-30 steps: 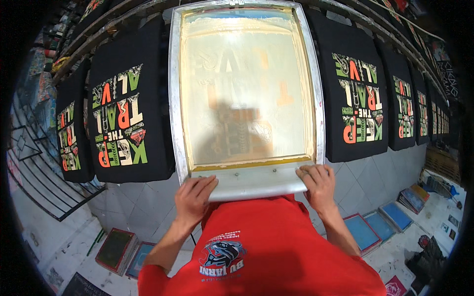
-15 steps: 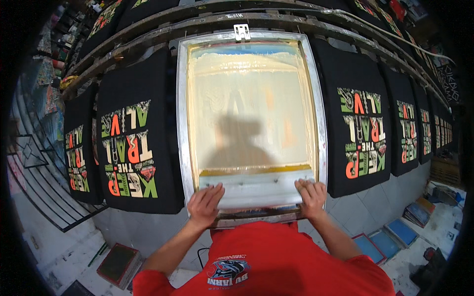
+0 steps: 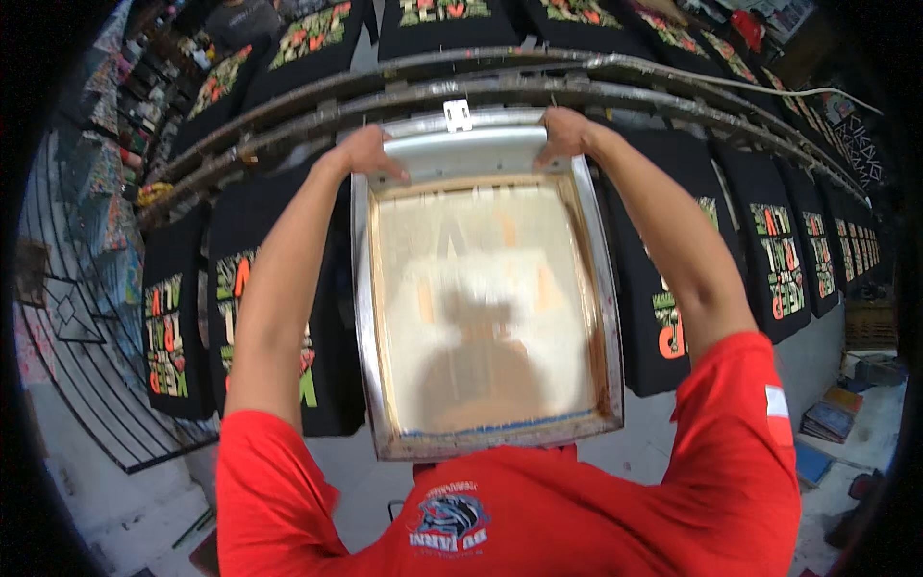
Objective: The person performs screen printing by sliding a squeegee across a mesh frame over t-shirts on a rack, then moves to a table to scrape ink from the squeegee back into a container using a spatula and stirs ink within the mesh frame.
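The left hand (image 3: 370, 154) is gripping the left end of the metal squeegee (image 3: 466, 154), its fingers mostly closed, the thumb lying along the near face. Between the hands, the squeegee is spanning the far end of the screen frame (image 3: 365, 327), just nearer than the white clip (image 3: 458, 115); whether its blade is touching the mesh is hidden. The right hand (image 3: 565, 139) is clasping the other end likewise, closed about as far. A good stroke is probably asking for equal pressure from both hands, a level blade and one steady tilt.

Far left of the left hand, small pots (image 3: 144, 108) are standing blurred; I cannot tell their contents. On the near side of both hands, the frame is acting as a shallow tray: cream ink (image 3: 481, 216) is covering its mesh, and a blue strip (image 3: 538, 423) is edging the near end. Beyond the right hand, black cloth (image 3: 663, 178) is lying beside the frame.
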`<state>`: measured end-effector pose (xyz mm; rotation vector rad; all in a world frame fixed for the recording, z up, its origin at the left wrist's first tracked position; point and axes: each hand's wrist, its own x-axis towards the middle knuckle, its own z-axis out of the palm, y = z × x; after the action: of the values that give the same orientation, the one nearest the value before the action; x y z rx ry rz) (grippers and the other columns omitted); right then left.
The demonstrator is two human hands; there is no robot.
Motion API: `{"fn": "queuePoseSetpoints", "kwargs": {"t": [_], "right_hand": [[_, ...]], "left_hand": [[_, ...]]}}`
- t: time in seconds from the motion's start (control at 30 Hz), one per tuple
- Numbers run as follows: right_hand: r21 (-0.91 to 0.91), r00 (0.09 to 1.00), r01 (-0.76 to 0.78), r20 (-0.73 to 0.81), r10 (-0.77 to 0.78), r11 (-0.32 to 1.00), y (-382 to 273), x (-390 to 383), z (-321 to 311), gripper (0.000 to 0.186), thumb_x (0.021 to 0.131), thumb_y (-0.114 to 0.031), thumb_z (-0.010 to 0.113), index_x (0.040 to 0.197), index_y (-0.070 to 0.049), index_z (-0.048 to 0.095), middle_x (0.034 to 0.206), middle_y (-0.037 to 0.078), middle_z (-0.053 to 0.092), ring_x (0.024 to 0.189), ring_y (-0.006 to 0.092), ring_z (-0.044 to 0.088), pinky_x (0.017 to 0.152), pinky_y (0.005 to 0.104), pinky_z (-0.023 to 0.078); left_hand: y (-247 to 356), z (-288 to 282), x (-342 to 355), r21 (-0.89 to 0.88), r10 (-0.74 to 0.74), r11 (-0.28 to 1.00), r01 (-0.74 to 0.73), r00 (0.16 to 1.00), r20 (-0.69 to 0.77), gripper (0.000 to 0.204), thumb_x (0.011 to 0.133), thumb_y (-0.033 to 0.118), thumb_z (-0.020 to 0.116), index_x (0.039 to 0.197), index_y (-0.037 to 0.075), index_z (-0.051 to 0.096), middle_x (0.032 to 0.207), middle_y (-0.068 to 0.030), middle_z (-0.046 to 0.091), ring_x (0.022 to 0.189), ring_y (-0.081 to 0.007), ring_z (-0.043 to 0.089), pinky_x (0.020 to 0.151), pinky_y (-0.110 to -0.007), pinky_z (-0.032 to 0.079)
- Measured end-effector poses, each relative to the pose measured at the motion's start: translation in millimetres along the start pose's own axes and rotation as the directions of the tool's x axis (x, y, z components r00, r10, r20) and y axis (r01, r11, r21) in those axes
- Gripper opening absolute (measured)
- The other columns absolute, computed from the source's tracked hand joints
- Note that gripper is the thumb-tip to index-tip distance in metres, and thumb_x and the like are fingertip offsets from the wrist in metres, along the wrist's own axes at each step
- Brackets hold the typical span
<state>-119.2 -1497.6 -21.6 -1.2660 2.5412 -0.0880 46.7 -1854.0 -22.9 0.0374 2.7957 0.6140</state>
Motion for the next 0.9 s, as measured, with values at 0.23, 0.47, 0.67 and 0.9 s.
{"fn": "queuePoseSetpoints", "kwargs": {"t": [0.23,0.47,0.67,0.9], "right_hand": [[0.049,0.972,0.094,-0.222,-0.081,0.994,-117,-230,54,0.043,0.071,-0.023,0.083,0.112,-0.012,0.074,0.095,0.015,0.069,0.096,0.0339,0.061,0.092,0.0457,0.044],[-0.063,0.934,0.033,-0.354,-0.053,0.997,-219,-419,188,0.065,0.065,-0.023,0.079,0.129,-0.02,0.067,0.107,0.002,0.062,0.103,0.0241,0.057,0.1,0.0485,0.042],[0.037,0.922,0.055,-0.386,-0.037,0.998,-234,-431,208,0.071,0.066,-0.018,0.068,0.136,-0.016,0.061,0.111,0.008,0.059,0.104,0.0271,0.056,0.108,0.0502,0.037],[0.409,0.819,-0.205,-0.425,0.385,0.889,-228,-448,200,0.062,0.085,-0.035,0.069,0.139,-0.007,0.058,0.122,0.02,0.057,0.115,0.0362,0.054,0.107,0.0488,0.04]], "left_hand": [[99,89,-208,0.025,-0.001,1.0,0.008,0.958,-0.288,0.037,0.07,0.026,0.086,0.097,0.006,0.071,0.093,-0.0166,0.071,0.09,-0.0359,0.069,0.081,-0.046,0.056],[152,258,-396,-0.005,0.149,0.986,-0.169,0.884,-0.442,0.032,0.068,0.014,0.076,0.099,0.014,0.069,0.101,-0.0024,0.065,0.094,-0.0245,0.061,0.08,-0.039,0.046],[147,285,-411,-0.026,0.241,0.96,-0.279,0.871,-0.428,0.048,0.069,0.037,0.085,0.107,0.014,0.069,0.108,-0.0038,0.062,0.1,-0.0265,0.059,0.084,-0.042,0.046],[134,292,-432,-0.375,-0.394,0.91,0.177,0.652,-0.648,0.049,0.088,0.041,0.075,0.118,0.003,0.066,0.119,-0.0166,0.062,0.112,-0.036,0.057,0.096,-0.046,0.046]]}}
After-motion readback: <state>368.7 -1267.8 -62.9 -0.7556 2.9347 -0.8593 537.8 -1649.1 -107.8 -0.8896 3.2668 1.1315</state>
